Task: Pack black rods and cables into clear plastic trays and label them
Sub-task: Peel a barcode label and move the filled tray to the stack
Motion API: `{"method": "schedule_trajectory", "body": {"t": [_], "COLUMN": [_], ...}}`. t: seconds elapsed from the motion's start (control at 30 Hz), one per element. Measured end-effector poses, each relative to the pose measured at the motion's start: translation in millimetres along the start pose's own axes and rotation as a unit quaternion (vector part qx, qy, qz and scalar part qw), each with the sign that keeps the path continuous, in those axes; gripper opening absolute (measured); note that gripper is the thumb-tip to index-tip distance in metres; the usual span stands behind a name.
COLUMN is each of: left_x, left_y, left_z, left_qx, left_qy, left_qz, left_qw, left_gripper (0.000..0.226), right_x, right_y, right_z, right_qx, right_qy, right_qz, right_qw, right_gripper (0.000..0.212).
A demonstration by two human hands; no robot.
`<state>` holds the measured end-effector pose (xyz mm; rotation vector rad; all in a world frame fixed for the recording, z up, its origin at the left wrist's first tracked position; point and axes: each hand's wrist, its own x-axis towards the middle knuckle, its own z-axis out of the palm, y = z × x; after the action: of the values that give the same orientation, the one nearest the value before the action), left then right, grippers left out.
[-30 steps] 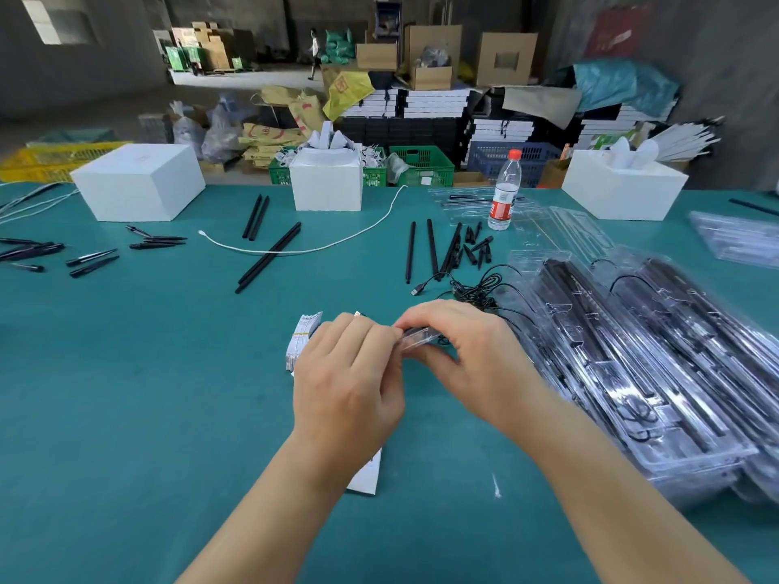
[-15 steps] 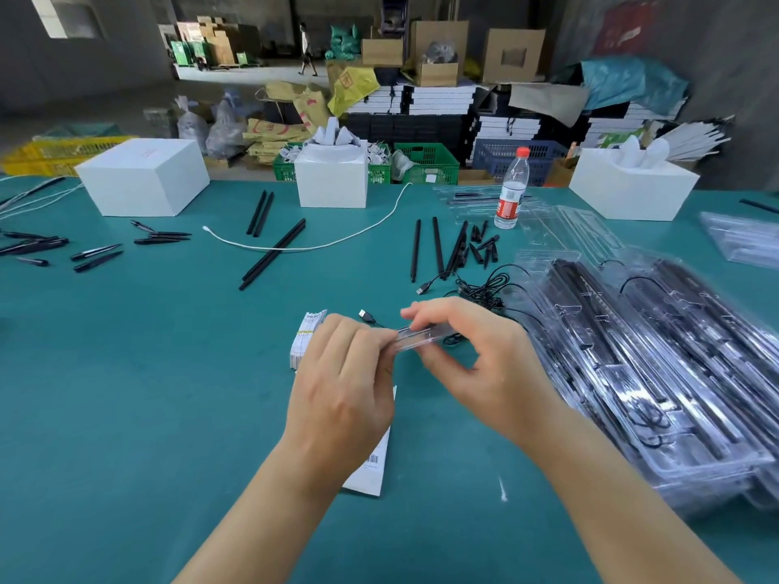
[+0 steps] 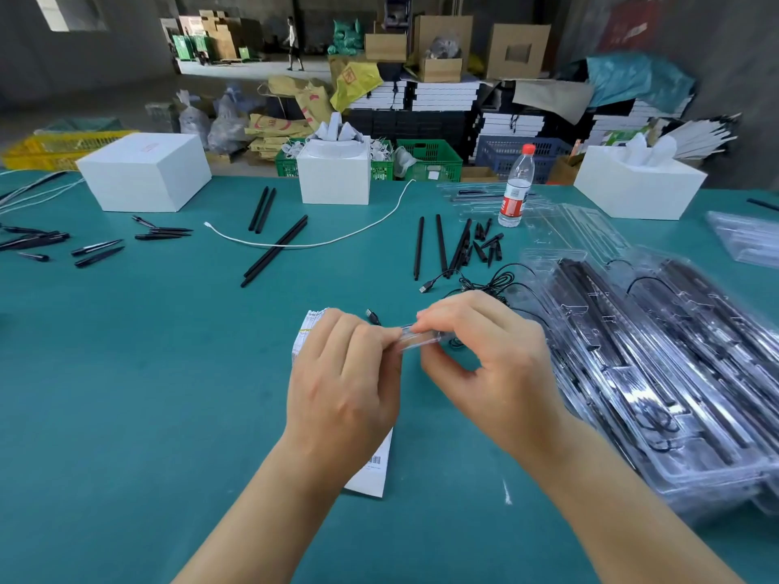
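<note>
I see a broad teal table (image 3: 126,373) with a smooth matte top, and to the right of my hands a glossy heap of clear plastic trays (image 3: 657,373) already filled with long black rods and coiled cables. Beyond my hands lie loose slim black rods (image 3: 438,246) and a thin tangled black cable (image 3: 497,284), with a stack of white paper labels (image 3: 305,335) partly under my left hand. My left hand (image 3: 341,385) and right hand (image 3: 493,356) both pinch one small clear plastic strip (image 3: 417,341) between curled fingertips, just above the table.
</note>
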<state>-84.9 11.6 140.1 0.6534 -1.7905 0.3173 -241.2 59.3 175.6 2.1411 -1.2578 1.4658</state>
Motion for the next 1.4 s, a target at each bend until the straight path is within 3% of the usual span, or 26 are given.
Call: {"method": "schedule_trajectory", "body": {"t": [0.13,0.23,0.47,0.6,1.0,1.3,1.4], "left_x": [-0.6,-1.7,-1.2,0.9,2.0,3.8,6.1], "left_y": [1.0,0.8,0.8,0.6,1.0,-0.6,-2.6], "left_z": [0.8,-0.4,-0.6,-1.6,-4.0,-2.7,-7.7], "left_qx": [-0.002,-0.005,0.007,0.013,-0.01,-0.012,-0.024], "left_qy": [0.009,0.016,0.012,0.004,-0.006,0.004,-0.026], "left_qz": [-0.002,0.012,0.011,0.008,-0.013,-0.033,-0.055], "left_qw": [1.0,1.0,1.0,1.0,1.0,0.999,0.998], "left_gripper": [0.025,0.012,0.015,0.029,0.038,0.033,0.029], "right_x": [-0.7,-2.9,-2.0,1.8,17.1,20.0,21.7], "right_y": [-1.0,-1.8,-3.3,-3.8,-9.6,-10.0,-8.3], "right_z": [1.3,2.3,2.0,-2.2,-15.5,-8.8,-4.0], "right_qx": [-0.005,-0.014,-0.022,-0.023,-0.084,-0.094,-0.084], "right_qy": [0.009,0.007,0.0,-0.038,-0.132,-0.138,-0.128], "right_qz": [-0.002,-0.006,-0.012,-0.014,-0.072,-0.08,-0.075], "right_qw": [1.0,1.0,1.0,0.999,0.985,0.983,0.985], "right_gripper": [0.01,0.009,0.01,0.011,0.016,0.014,0.016]}}
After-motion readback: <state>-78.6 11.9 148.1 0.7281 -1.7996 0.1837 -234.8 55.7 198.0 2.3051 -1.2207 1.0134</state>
